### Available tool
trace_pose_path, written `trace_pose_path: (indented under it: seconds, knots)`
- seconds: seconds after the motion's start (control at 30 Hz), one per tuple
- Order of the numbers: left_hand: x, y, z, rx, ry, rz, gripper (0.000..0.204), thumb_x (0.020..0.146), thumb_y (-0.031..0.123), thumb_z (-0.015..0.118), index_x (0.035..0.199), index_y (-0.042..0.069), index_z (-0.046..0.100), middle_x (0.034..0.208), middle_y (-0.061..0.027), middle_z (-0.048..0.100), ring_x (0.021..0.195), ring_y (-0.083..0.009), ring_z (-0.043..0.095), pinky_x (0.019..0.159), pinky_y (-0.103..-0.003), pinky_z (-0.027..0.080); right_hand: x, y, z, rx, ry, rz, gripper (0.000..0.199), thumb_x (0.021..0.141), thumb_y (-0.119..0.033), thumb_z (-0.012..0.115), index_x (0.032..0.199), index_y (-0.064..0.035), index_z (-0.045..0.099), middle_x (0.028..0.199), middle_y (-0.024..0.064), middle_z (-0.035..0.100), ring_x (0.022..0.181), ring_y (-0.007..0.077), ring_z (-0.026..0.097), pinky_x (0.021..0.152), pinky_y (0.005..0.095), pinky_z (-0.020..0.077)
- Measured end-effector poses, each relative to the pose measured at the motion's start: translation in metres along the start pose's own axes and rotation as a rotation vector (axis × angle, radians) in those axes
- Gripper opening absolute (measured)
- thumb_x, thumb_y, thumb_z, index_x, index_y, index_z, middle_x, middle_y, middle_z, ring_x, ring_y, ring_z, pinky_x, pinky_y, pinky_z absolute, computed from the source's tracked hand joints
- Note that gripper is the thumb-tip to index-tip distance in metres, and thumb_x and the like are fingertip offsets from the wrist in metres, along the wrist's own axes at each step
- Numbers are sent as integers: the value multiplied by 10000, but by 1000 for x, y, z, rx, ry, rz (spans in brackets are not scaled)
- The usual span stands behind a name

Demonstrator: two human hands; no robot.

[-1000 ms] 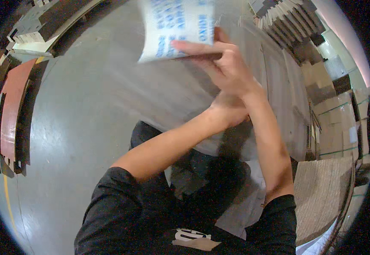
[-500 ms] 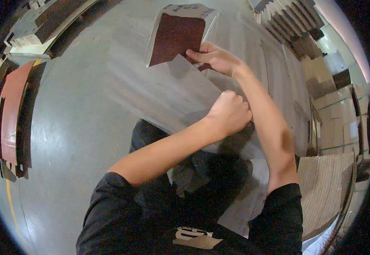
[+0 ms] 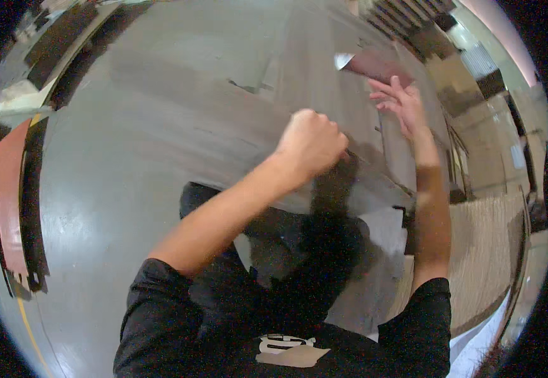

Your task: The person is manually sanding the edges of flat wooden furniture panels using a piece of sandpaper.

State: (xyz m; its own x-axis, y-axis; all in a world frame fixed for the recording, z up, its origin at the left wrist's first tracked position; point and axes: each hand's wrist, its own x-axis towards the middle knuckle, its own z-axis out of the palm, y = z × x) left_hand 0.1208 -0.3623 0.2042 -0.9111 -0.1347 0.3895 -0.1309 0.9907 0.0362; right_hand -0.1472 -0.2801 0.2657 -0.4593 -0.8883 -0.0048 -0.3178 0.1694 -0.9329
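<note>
Fingers fanned wide, the right hand (image 3: 405, 106) is up at about two o'clock from where the person looks down, with a reddish-brown sheet (image 3: 380, 65) right at its fingertips. Whether any finger actually touches the sheet I cannot tell, because both are smeared with motion. Closer to the middle, toward one o'clock, the left hand (image 3: 315, 142) is balled into a tight fist, knuckles uppermost; whatever might be inside it is hidden from me.

That sheet is a dull, dark rust colour on the face I can see, and it looks thin. It bows lengthwise, and its end toward ten o'clock turns up to show a bright, whitish patch. Its edges are soft with blur, so I can make out no finer texture.

Beneath both hands spreads a streaky grey-brown surface (image 3: 211, 129), blurred too. The person's black T-shirt (image 3: 223, 321) fills six o'clock, a pale print across it.

Farther out, brown cartons (image 3: 491, 148) stand toward three o'clock, with a ribbed cardboard stack (image 3: 485, 252) between three and four. Over at nine, a red panel (image 3: 10, 201) lies beside the grey floor (image 3: 91, 208), and a yellow line (image 3: 28, 327) runs along at eight.
</note>
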Motion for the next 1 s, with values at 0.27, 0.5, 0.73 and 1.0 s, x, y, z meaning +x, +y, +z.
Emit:
trace_pose_path:
  seconds: [0.27,0.5,0.73,1.0]
  knots:
    - [19,-44,-16,87,3,-1,393,949,576,582,952,234,776,796,-83,737,772,-326,722,631,-468,549,-155,22,-99,-403,412,-243,450,1107,-318,476,1145,91,660,1165,201,723,1003,198,700,777,312,553]
    - [10,-82,-35,51,43,16,413,970,468,629,770,106,629,659,-120,622,641,-367,628,585,-465,473,-270,77,-94,-554,669,29,273,1060,-221,578,1059,16,712,1055,70,724,997,160,657,902,309,485]
    - [-5,-90,-38,69,24,-25,454,962,441,662,741,60,555,627,-129,558,588,-364,570,571,-452,429,-253,84,-52,-513,762,-85,227,1036,-177,609,1098,27,688,1016,59,711,959,144,636,881,312,492]
    - [-4,-80,-37,37,67,-6,388,916,370,722,765,47,567,646,-132,580,623,-372,590,595,-449,448,-230,74,-6,-502,707,-481,367,998,-167,589,1341,-39,618,1320,175,657,1246,382,592,1078,469,416]
